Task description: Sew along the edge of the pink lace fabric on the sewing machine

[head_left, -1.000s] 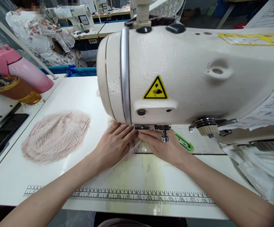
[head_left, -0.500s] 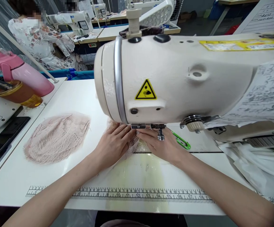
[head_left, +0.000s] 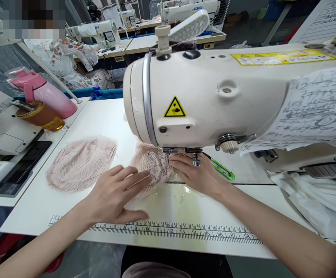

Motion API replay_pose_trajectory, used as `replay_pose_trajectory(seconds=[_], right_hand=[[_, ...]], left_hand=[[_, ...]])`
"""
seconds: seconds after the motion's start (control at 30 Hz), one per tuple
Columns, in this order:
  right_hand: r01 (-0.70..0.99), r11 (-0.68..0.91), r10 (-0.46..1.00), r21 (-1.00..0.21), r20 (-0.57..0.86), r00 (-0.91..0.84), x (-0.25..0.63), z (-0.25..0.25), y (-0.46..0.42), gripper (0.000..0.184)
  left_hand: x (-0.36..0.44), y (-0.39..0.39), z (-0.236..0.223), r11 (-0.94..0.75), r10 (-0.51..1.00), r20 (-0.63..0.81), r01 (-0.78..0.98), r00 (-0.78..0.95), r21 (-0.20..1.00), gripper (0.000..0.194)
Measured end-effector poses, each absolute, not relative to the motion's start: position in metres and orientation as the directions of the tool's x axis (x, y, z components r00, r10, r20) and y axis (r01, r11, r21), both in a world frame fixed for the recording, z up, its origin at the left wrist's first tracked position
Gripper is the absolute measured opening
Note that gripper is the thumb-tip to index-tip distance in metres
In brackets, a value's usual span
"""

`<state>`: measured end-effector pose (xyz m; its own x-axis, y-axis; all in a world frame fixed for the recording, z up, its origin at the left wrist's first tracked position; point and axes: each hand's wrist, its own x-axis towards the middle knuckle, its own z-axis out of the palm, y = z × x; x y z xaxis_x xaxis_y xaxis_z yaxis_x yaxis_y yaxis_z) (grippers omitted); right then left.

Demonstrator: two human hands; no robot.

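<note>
A pale pink lace piece (head_left: 152, 173) lies beneath the head of a white sewing machine (head_left: 208, 96). My left hand (head_left: 117, 193) is open over its left side, fingers spread and thumb apart, holding nothing. On the right, my right hand (head_left: 198, 172) rests by the needle area with stretched fingers touching the lace edge. The machine head hides part of those fingers. Green-handled thread snips (head_left: 223, 170) lie just behind the right hand, their tip partly hidden. Another pink lace piece (head_left: 79, 164) lies flat to the left.
A printed ruler (head_left: 170, 231) runs along the table's front edge. On the left are a pink bottle (head_left: 53, 96), a brown cup (head_left: 40, 116) and a dark phone (head_left: 26, 162). White cloth (head_left: 304, 200) is bunched at right. A person in a floral top (head_left: 63, 58) sits beyond.
My left hand has lifted off the lace and drawn back toward me and left, its fingers spreading. More of the lace now shows. My right hand has barely moved; the view has shifted slightly.
</note>
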<state>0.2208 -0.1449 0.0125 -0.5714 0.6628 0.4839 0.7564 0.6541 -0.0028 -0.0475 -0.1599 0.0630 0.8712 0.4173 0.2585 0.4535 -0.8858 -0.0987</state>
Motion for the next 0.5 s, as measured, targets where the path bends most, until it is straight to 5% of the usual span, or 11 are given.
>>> replay_pose_trajectory(seconds=[0.13,0.33,0.5], right_hand=[[0.745,0.667,0.649,-0.020,0.508,-0.567,0.217,0.011,-0.146,0.026],[0.580,0.785,0.597,-0.217,0.517,-0.614,0.214,0.003,-0.144,0.019],[0.549,0.822,0.522,-0.154,0.589,-0.617,0.213,0.003,-0.142,0.017]], left_hand=[[-0.067,-0.185,0.053,-0.843,0.453,0.279,0.508,0.847,-0.176,0.032],[-0.055,-0.181,0.071,-0.676,0.735,0.197,0.726,0.649,0.129,0.026],[-0.031,-0.151,0.085,-0.811,0.568,0.157,0.582,0.808,-0.056,0.018]])
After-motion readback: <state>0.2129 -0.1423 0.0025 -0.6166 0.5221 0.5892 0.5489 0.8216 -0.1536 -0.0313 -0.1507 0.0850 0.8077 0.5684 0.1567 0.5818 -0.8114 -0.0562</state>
